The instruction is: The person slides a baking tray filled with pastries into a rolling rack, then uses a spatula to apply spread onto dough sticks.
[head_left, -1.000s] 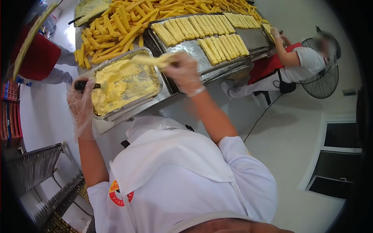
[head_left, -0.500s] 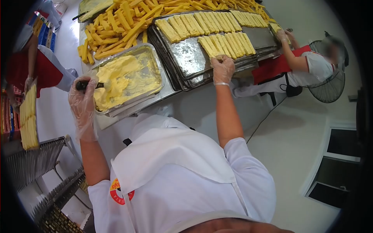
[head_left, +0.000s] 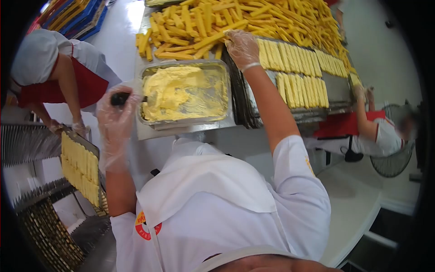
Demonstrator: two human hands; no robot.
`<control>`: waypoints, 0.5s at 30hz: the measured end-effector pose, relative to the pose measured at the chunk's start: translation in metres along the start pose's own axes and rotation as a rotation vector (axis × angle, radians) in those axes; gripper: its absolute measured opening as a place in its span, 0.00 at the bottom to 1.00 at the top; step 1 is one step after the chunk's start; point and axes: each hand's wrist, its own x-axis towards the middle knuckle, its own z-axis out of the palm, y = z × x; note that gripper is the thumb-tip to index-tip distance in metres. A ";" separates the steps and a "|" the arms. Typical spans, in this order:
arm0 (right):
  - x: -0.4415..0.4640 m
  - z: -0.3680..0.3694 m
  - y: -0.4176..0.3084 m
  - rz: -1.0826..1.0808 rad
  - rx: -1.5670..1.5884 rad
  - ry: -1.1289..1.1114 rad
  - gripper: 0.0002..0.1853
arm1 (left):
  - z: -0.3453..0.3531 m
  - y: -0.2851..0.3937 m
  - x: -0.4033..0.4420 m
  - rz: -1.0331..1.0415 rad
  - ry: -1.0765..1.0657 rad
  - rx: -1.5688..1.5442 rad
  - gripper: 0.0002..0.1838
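In a clear plastic glove, my left hand [head_left: 118,127] is closed around the black handle [head_left: 119,99] of a spreading tool beside the left wall of a metal pan [head_left: 228,88]. The tool's blade is mostly hidden. Pale yellow cream [head_left: 174,90] is smeared thickly across the pan's left side and thinly on the right. My gloved right hand [head_left: 244,49] is at the near edge of a heap of plain yellow sticks [head_left: 199,22], fingers curled onto one stick. Under that forearm lies a dark metal tray [head_left: 335,84] with rows of cream-coated sticks [head_left: 292,59].
At left, a person in a red apron [head_left: 63,84] holds a tray of coated sticks [head_left: 80,167] by a metal rack [head_left: 41,199]. Another person's hands [head_left: 362,94] are at the tray's far right end. A fan [head_left: 392,158] stands behind.
My right hand has left the coated sticks on the tray and moved left to the heap. My left hand keeps the tool by the pan. The left person has lowered a tray toward the rack.
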 end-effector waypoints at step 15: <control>0.071 0.011 -0.001 -0.120 -0.237 -0.489 0.12 | 0.033 -0.040 0.023 0.068 -0.208 0.065 0.06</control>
